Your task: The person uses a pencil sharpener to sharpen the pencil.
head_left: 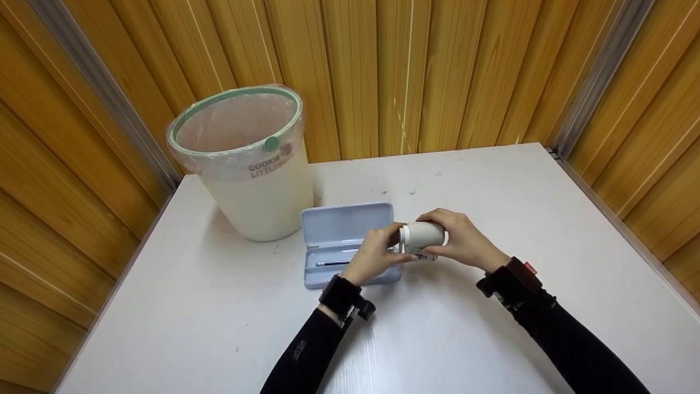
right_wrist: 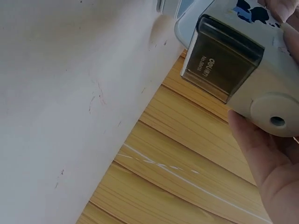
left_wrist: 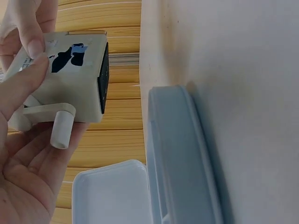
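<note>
A cream crank pencil sharpener [head_left: 426, 234] is held above the table by both hands, tipped on its side. My left hand [head_left: 377, 251] grips its crank end, thumb on the patterned face, and the white crank handle [left_wrist: 62, 130] sticks out in the left wrist view. Around the opposite end, my right hand [head_left: 462, 238] holds the body with thumb and fingers. The dark see-through shavings drawer [right_wrist: 219, 60] and the round pencil hole [right_wrist: 277, 121] show in the right wrist view. An open light-blue pencil case [head_left: 347, 223] lies beneath and left; a thin pencil or pen [head_left: 331, 264] rests inside it.
A tall cream bin [head_left: 268, 202] with a green rim and clear plastic liner stands behind the case at the left. The white table [head_left: 219, 328] meets wood-patterned panels [head_left: 404, 76] at its back and sides.
</note>
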Demonstrator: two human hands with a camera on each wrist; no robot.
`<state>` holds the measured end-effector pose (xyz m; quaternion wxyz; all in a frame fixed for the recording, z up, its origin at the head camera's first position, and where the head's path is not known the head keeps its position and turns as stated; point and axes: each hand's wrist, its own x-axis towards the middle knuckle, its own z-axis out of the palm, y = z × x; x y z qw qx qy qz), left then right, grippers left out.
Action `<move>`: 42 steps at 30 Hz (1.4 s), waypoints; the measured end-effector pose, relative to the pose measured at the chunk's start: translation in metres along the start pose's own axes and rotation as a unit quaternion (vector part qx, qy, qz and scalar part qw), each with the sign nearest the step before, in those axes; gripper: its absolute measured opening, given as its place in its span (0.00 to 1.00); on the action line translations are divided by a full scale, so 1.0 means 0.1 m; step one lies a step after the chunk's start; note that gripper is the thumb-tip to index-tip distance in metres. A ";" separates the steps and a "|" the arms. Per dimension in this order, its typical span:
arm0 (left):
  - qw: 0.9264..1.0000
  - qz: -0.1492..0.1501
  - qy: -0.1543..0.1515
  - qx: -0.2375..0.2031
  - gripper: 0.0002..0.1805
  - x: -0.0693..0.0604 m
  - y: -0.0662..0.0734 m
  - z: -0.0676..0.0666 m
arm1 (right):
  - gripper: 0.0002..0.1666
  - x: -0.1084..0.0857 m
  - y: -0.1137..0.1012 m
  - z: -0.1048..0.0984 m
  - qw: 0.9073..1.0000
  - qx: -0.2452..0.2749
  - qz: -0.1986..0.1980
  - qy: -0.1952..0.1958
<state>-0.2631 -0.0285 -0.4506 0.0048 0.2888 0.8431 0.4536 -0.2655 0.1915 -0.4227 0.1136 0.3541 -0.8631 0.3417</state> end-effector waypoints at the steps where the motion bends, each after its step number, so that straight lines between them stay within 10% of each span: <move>1: 1.000 0.000 -0.004 0.016 0.36 -0.01 0.00 -0.02 | 0.30 0.00 0.01 0.00 1.000 -0.004 0.004 -0.002; 9: 0.986 0.001 0.026 0.163 0.51 -0.16 -0.08 -0.26 | 0.29 -0.05 0.20 0.02 0.997 -0.031 0.063 -0.015; 18: 0.935 -0.009 0.072 0.348 0.57 -0.50 -0.16 -0.57 | 0.28 -0.15 0.30 0.01 0.994 -0.041 0.098 -0.025; 22: 0.924 -0.041 0.083 0.372 0.54 -0.65 -0.15 -0.67 | 0.28 -0.17 0.31 0.03 0.993 -0.048 0.100 -0.029; 36: 0.920 -0.133 0.044 0.366 0.47 -0.96 -0.12 -1.14 | 0.38 -0.13 0.18 -0.06 0.981 -0.042 0.151 -0.115; 42: 0.919 -0.139 0.040 0.366 0.48 -0.99 -0.13 -1.19 | 0.37 -0.12 0.00 -0.32 0.982 -0.099 0.150 -0.061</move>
